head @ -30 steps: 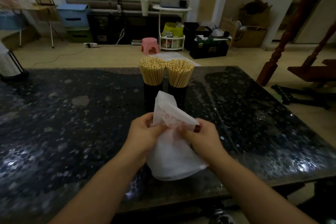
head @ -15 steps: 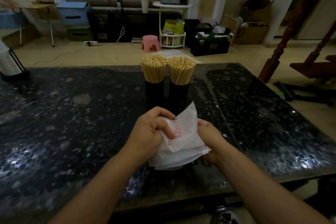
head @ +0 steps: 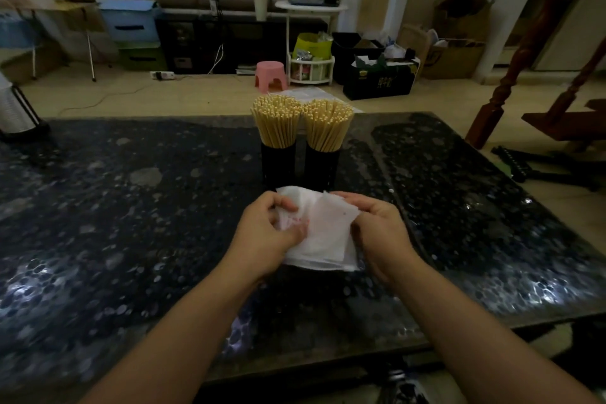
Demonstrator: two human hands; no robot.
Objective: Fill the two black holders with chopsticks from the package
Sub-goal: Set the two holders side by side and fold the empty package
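Note:
Two black holders stand side by side at the table's middle, the left holder [head: 277, 163] and the right holder [head: 321, 167]. Each is packed with upright pale wooden chopsticks, the left bundle [head: 277, 123] and the right bundle [head: 328, 125]. Just in front of them I hold the white plastic package [head: 323, 233], folded flat and limp, with faint red print. My left hand [head: 264, 229] grips its left side with curled fingers. My right hand [head: 377, 226] pinches its right edge. No chopsticks show in the package.
The dark speckled stone table [head: 131, 223] stretches wide on both sides. A white cylinder on a black stand [head: 13, 111] sits at the far left edge. Beyond the table lie a pink stool [head: 269, 75], boxes and a red wooden stair post [head: 492, 102].
Both hands have folded the package down from a raised, bunched shape into a flatter fold. The holders and chopsticks have not moved.

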